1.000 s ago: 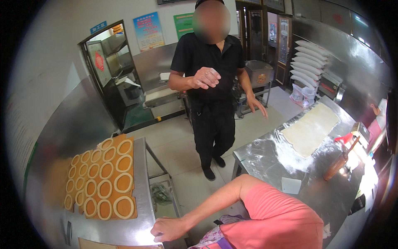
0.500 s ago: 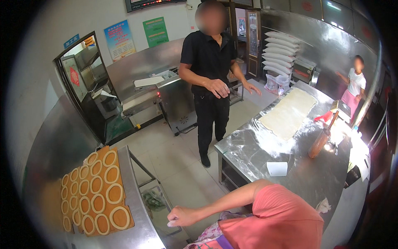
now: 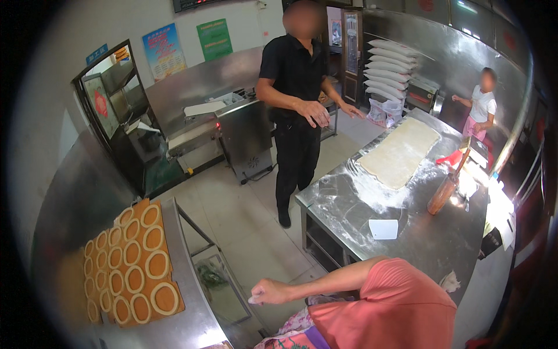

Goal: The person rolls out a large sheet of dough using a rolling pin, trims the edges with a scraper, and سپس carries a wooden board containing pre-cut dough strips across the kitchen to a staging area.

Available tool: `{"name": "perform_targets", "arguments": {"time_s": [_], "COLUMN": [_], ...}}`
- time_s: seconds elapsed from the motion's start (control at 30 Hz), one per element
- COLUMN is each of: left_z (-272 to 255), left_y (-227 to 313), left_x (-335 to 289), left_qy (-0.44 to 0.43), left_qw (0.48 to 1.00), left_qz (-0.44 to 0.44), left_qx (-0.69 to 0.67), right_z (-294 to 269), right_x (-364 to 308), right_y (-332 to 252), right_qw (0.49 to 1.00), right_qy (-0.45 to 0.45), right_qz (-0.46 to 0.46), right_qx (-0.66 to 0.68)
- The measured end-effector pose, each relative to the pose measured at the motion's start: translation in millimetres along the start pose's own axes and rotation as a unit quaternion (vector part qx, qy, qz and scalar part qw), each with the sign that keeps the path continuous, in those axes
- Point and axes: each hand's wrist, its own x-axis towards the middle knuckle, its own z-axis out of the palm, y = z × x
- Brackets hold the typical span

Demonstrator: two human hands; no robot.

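My right arm reaches leftward across the lower middle from a coral short sleeve. My right hand hangs in the air with its fingers curled closed. A whitish patch shows at the fingertips; whether it is flour or something held is unclear. The hand is between the metal table at left and the large steel worktable. Tan boards with several pale dough rings lie on the left table. My left hand is out of sight. A patterned apron shows at the bottom edge.
A flattened dough sheet, a white scraper and a wooden rolling pin lie on the worktable. A person in black stands beyond it, another in white at far right. White sacks are stacked behind.
The view has shifted slightly. My right hand appears a little farther right and higher, still curled. The person in white at far right has lowered one hand.
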Motion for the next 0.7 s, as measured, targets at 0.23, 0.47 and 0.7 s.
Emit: {"name": "perform_targets", "arguments": {"time_s": [0.23, 0.47, 0.7], "left_z": [-38.7, -119.2, -78.7], "left_y": [34.6, 78.2, 59.5], "left_x": [-34.1, -77.1, -197.2], "left_qy": [-0.047, 0.275, 0.505], "left_qw": [0.978, 0.79, 0.539], "left_qz": [-0.105, -0.413, -0.631], "left_qx": [-0.176, -0.36, -0.237], "right_z": [9.9, 52.1, 209.0], "right_x": [14.6, 94.1, 171.3], "right_y": [26.7, 43.0, 23.6], "right_qw": [0.993, 0.955, 0.926], "right_qy": [-0.09, -0.223, -0.364], "right_qz": [0.072, 0.196, 0.092], "right_qx": [-0.022, 0.011, -0.028]}}
